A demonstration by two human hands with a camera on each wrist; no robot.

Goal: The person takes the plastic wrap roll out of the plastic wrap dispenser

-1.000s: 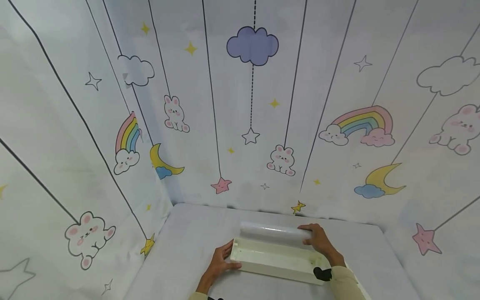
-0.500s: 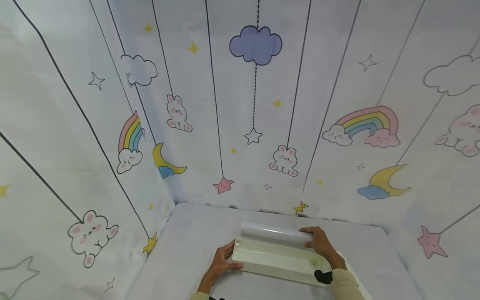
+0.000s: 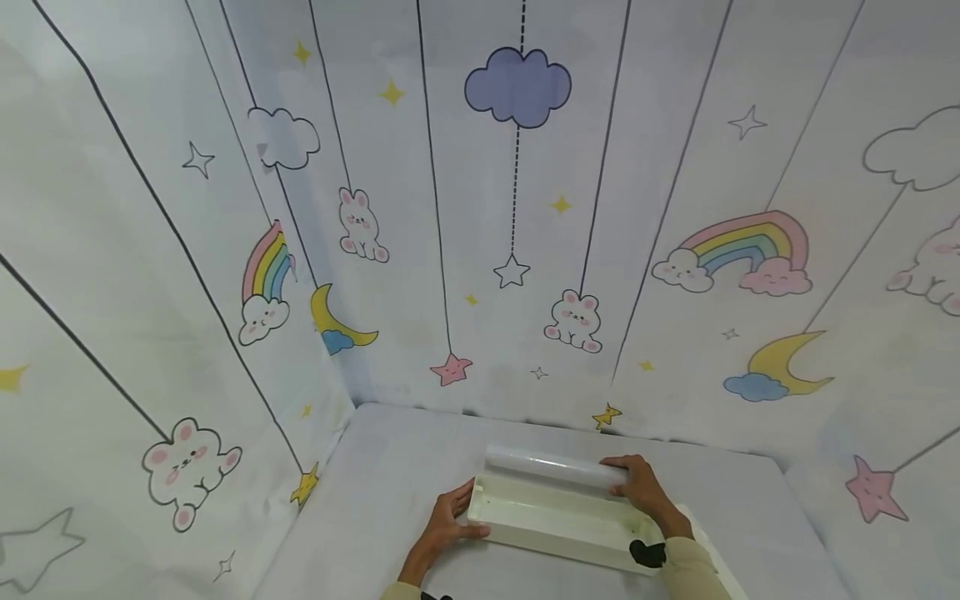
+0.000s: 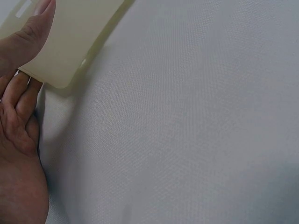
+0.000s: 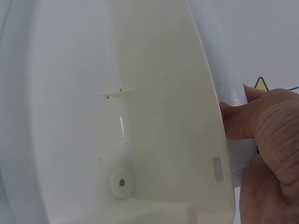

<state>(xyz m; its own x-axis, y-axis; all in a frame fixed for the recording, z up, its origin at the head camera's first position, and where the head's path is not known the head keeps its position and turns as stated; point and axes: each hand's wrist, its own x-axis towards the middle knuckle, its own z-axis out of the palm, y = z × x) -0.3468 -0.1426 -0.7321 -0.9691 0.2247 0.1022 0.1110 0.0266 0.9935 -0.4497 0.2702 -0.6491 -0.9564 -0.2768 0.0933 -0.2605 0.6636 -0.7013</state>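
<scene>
A long, cream plastic trough (image 3: 547, 507) lies across the white table, its open side up. My left hand (image 3: 446, 525) holds its left end, thumb on the near wall and fingers behind the end, as the left wrist view also shows with the trough's corner (image 4: 65, 56). Along the trough's far side lies a shiny roll of clear plastic film (image 3: 547, 467). My right hand (image 3: 645, 492) grips the right end of that roll. In the right wrist view the thumb presses the roll (image 5: 224, 60) right beside the trough's rim; the other fingers are mostly hidden.
Another long cream piece (image 3: 708, 546) shows at the right, partly behind the right sleeve (image 3: 690, 567). A black wrist-worn part (image 3: 647, 553) overlaps the trough's right end. Cartoon-printed white walls (image 3: 517, 333) stand behind and left of the table (image 3: 397, 467).
The whole scene has shifted slightly to the right in the head view. Both hands keep their holds, and the trough and roll stay in the same place relative to each other.
</scene>
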